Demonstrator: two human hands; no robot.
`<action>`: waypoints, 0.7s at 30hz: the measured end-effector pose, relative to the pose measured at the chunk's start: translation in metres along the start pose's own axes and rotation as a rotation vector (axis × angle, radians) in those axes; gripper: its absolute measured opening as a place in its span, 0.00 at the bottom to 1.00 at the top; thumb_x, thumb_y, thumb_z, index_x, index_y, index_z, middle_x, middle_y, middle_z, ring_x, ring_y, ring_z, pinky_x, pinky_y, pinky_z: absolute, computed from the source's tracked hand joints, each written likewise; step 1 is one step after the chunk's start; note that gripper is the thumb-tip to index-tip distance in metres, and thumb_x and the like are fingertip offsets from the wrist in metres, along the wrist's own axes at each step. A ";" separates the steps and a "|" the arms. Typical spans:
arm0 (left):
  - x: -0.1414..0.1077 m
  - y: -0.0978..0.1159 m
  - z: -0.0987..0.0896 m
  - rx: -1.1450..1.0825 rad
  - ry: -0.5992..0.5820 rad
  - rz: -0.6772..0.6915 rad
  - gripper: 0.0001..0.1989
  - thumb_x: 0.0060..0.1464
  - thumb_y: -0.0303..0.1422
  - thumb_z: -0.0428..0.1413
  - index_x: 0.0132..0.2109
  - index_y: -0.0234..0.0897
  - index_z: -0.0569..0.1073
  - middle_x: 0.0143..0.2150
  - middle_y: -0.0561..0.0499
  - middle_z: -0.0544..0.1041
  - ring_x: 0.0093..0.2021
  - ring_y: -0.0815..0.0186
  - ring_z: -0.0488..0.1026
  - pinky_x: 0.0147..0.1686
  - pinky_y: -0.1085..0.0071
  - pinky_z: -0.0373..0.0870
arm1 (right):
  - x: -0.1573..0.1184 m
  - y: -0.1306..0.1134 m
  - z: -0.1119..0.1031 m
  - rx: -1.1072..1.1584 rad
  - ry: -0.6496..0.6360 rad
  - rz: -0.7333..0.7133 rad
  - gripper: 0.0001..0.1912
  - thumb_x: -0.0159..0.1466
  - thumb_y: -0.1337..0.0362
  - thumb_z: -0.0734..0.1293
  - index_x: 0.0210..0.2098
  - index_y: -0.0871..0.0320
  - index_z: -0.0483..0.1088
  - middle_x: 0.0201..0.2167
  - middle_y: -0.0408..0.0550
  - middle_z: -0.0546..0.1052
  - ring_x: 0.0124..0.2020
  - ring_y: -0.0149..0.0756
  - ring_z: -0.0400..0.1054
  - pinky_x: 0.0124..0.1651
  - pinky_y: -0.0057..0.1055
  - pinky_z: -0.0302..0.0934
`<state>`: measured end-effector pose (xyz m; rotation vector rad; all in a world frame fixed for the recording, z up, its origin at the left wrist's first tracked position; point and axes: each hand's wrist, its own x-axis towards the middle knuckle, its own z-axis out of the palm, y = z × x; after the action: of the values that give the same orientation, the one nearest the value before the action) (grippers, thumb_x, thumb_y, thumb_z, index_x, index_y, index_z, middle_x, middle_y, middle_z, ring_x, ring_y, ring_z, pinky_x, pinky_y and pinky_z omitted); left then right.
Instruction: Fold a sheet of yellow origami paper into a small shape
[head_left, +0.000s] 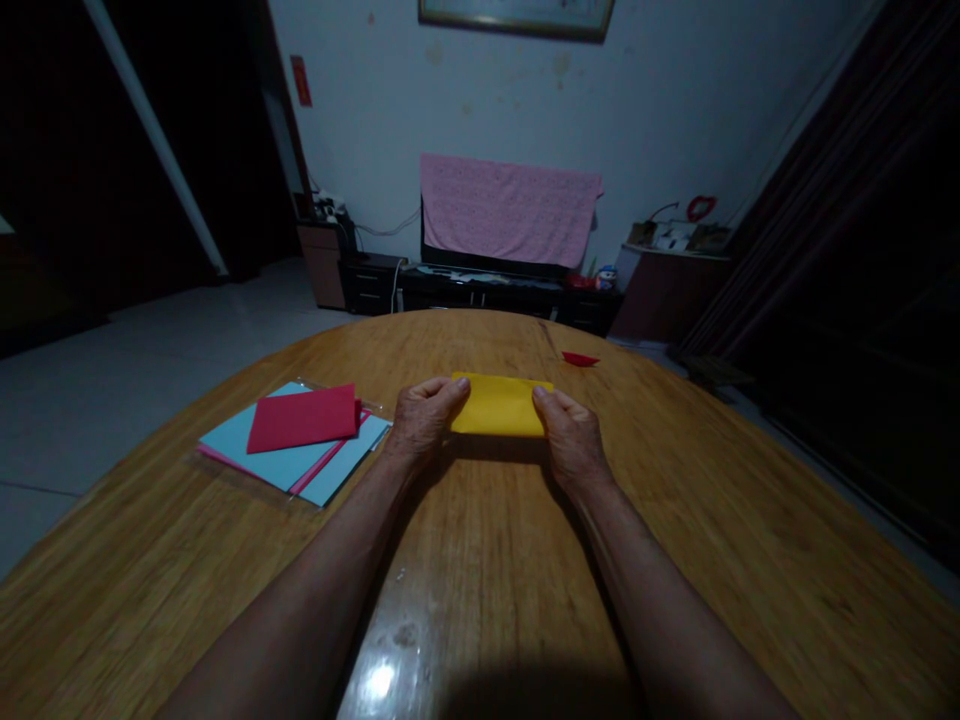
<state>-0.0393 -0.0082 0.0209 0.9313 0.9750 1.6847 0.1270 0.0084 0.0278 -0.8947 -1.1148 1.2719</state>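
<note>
A yellow sheet of paper, a folded-looking rectangle, is held up between both hands just above the wooden table. My left hand grips its left end, thumb on the near face and fingers behind. On the right end my right hand pinches it the same way. The fingers behind the paper are mostly hidden. Left of my left hand lies a red folded paper on top of a stack of light blue paper with pink sheets, partly in clear plastic wrap.
A small red folded paper piece shaped like a boat rests near the table's far right. Beyond the table, a pink cloth covers a screen on a dark low cabinet. Light glares off the near tabletop.
</note>
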 end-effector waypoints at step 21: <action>-0.001 0.002 0.001 -0.019 0.023 -0.019 0.14 0.39 0.38 0.65 0.22 0.32 0.71 0.18 0.57 0.64 0.19 0.76 0.59 0.21 0.76 0.53 | 0.002 0.003 -0.001 0.012 -0.007 -0.039 0.17 0.54 0.53 0.70 0.36 0.60 0.76 0.28 0.46 0.79 0.28 0.38 0.73 0.31 0.30 0.64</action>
<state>-0.0387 -0.0096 0.0234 0.8893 0.9786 1.6894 0.1274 0.0108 0.0251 -0.8567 -1.1239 1.2496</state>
